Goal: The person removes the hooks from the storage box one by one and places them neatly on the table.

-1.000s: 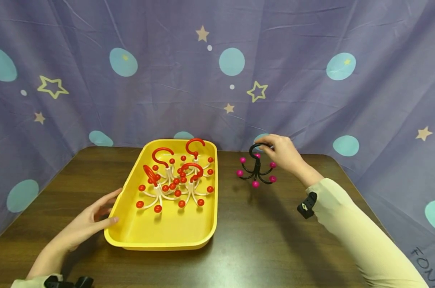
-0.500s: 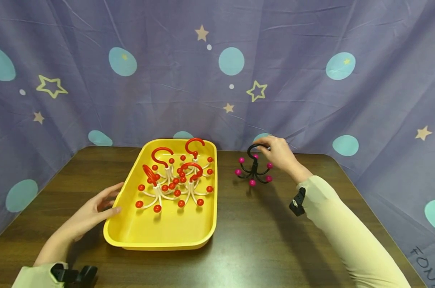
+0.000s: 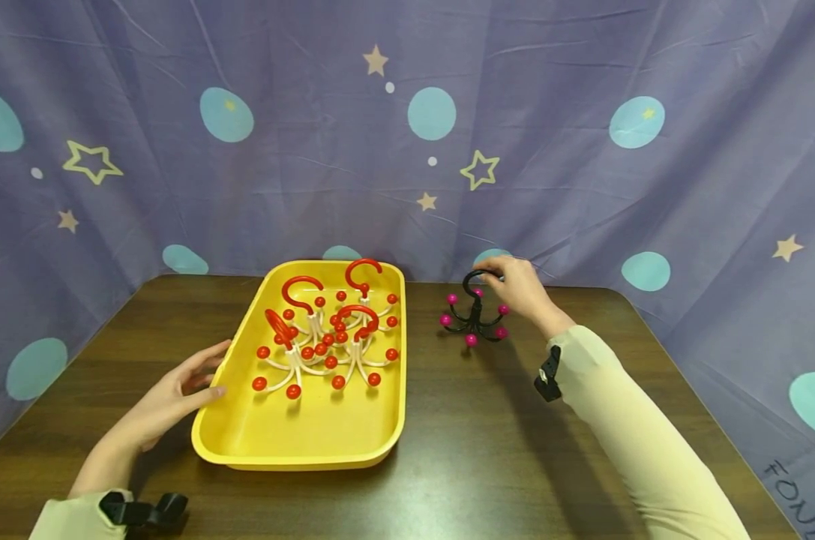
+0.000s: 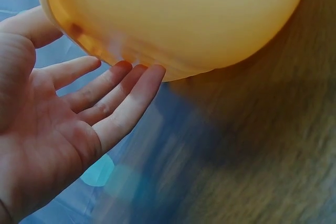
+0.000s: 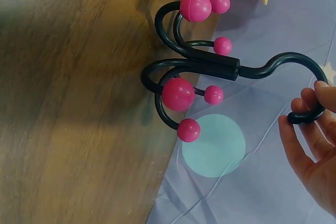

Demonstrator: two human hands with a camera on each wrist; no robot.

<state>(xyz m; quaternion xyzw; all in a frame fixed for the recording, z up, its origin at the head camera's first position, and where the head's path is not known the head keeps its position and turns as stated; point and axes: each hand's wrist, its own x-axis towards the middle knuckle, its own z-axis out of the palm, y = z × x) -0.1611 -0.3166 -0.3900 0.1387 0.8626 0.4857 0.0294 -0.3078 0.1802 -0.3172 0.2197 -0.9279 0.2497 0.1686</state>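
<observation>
My right hand (image 3: 518,283) pinches the curved top of a black octopus-shaped hanging hook (image 3: 474,313) tipped with pink balls. The hook hangs upright, right of the yellow tray (image 3: 299,457); whether its arms touch the table cannot be told. In the right wrist view, thumb and fingers meet round the hook's open end. My left hand (image 3: 167,397) holds the tray's left side, thumb at the rim and fingertips against the outer wall, as the left wrist view shows. Inside the tray stand several white hanging hooks (image 3: 294,358) with red tops and red balls, crowded toward the back.
The brown wooden table (image 3: 461,465) ends at a purple curtain (image 3: 555,172) with stars and blue dots. The tray's front part shows bare yellow floor. A black strap (image 3: 547,375) sits on the right wrist.
My right hand has moved slightly left and down with the black hanging hook. The left hand stays at the tray's side, with the forearm shifted a little to the right.
</observation>
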